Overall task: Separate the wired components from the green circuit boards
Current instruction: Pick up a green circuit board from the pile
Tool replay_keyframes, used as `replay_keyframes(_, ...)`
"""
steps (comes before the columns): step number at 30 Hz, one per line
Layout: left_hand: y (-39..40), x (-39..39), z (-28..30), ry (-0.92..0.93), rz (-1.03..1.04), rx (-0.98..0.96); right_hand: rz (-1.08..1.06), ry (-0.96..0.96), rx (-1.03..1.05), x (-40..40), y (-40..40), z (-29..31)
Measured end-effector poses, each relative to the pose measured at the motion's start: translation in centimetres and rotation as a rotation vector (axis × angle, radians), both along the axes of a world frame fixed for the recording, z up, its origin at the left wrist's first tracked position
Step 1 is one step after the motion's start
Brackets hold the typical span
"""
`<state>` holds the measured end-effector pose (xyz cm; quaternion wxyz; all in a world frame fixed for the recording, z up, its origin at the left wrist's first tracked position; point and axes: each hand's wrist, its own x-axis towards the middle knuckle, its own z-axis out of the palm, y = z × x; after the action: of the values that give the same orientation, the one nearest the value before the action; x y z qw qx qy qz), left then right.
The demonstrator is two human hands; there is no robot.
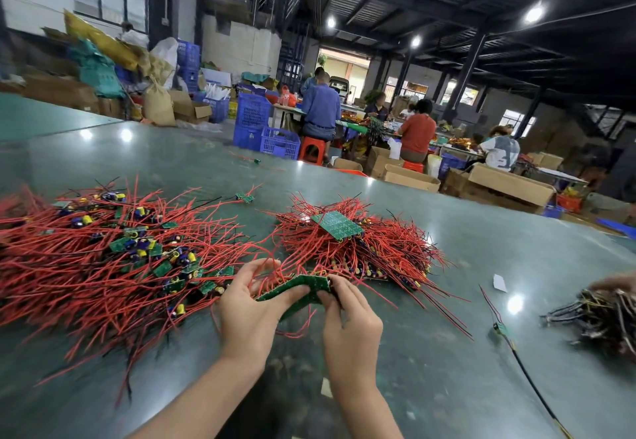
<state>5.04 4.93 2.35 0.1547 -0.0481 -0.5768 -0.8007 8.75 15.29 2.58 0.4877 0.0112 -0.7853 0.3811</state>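
Green and glossy, the table [430,266] carried red-wired heaps. Between them, both hands pinched one green circuit board [296,289], its long axis running left to right: left hand [249,314] on its left end, right hand [347,321] on its right, wires fanning away.

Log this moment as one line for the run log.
left hand: grips green board | right hand: grips same board | board: bent between hands | red wires: attached
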Motion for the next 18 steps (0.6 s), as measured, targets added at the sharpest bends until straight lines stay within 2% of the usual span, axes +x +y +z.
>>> replay_keyframes(2, -0.7, -0.3, 0.3, -0.021, -0.023, 0.031, 0.081, -0.078, -0.195, 0.0, 1.6, 0.9)
replay_keyframes(7, -2.3, -1.6, 0.9, -0.161, -0.193, 0.224, 0.303, -0.149, -0.906, -0.2, 4.9, 2.0)
replay_keyframes(9, -1.9, -1.5, 1.1, -0.201, -0.247, 0.261, 0.253, -0.103, -1.062, -0.5, 5.1, 1.7)
replay_keyframes(13, -1.0, -2.9, 2.2, -0.306, -0.16, 0.418, -0.028, 0.137, -1.279, -0.7, 6.9, 1.2)
replay_keyframes(16, 0.2, -4.5, 3.4, -0.433, -0.11, 0.597, -0.161, 0.283, -1.3, -0.5, 8.2, 1.5)
replay_keyframes(18, 1.4, -5.1, 4.3, -0.433, -0.168, 0.682, -0.2, 0.331, -1.304, -0.4, 8.2, 1.8)
